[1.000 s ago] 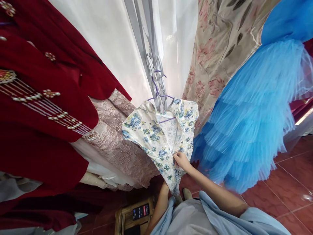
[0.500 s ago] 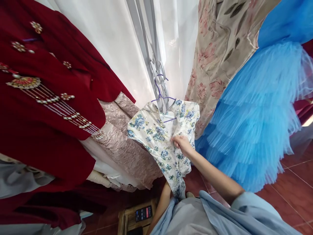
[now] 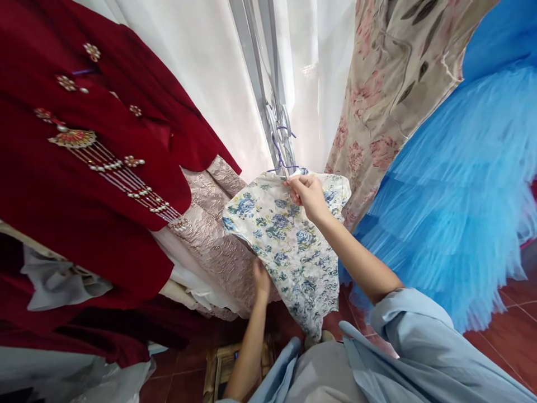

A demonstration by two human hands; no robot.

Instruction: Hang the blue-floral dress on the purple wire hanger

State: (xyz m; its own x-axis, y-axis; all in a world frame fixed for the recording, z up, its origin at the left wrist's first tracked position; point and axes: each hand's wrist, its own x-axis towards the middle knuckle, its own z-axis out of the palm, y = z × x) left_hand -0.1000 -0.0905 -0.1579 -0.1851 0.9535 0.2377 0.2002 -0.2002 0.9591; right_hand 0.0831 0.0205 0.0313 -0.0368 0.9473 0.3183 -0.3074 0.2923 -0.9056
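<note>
Floral blouse (image 3: 293,246), white with blue blossoms and touches of yellow and green, hanging in front of the wearer from a thin purple hanger (image 3: 280,152), whose hook and shoulders show above the neckline. The hanger is at a grey metal rack (image 3: 268,61) with other hooks clustered beside it. The right hand (image 3: 302,191) is at the top of the blouse, at the neckline just below the hanger, its fingers drawn together on the cloth in a narrow pinch. The left hand (image 3: 262,275) is lower, at the blouse's side edge; it is blurred and its fingertips are hard to make out, so I cannot tell whether it grips the fabric. The blouse narrows toward its hem, which hangs near the wearer's waist.

To the left hang a deep red garment (image 3: 126,229) with beaded ornaments and a pale pink textured garment (image 3: 218,240). To the right are a beige dress (image 3: 361,123) printed with pink flowers and a layered blue tulle dress (image 3: 453,196). White curtains (image 3: 188,73) hang behind. Below are red floor tiles (image 3: 518,299) and a wooden piece of furniture (image 3: 211,366), partly hidden by the left forearm.
</note>
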